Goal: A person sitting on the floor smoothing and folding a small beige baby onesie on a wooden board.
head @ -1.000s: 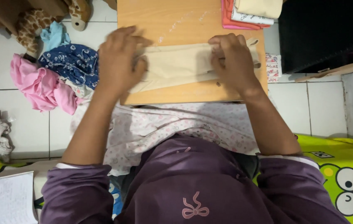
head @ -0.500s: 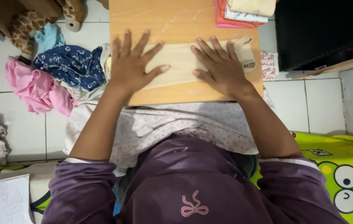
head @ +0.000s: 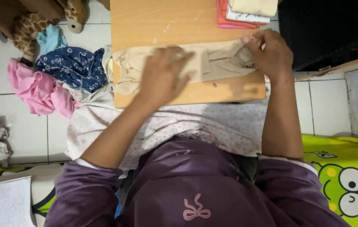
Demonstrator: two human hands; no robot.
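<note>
— Now, where is the beige garment point(head: 212, 61)?
— Across the wooden board point(head: 153, 21). Left hand point(head: 164, 75) presses flat, fingers spread; right hand point(head: 269, 52) pinches its right end. Folded clothes point(head: 246, 12) stack far right.

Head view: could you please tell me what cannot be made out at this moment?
- Left hand: blurred, so its grip on the beige garment is unclear.
- Right hand: its fingertips are at the garment's right end, but whether they pinch it cannot be told.
- Stack of folded clothes: cut off by the top edge.
- Toy giraffe: partly cut off at the top.
- Notebook: cut off at the lower left corner, writing too small.
</note>
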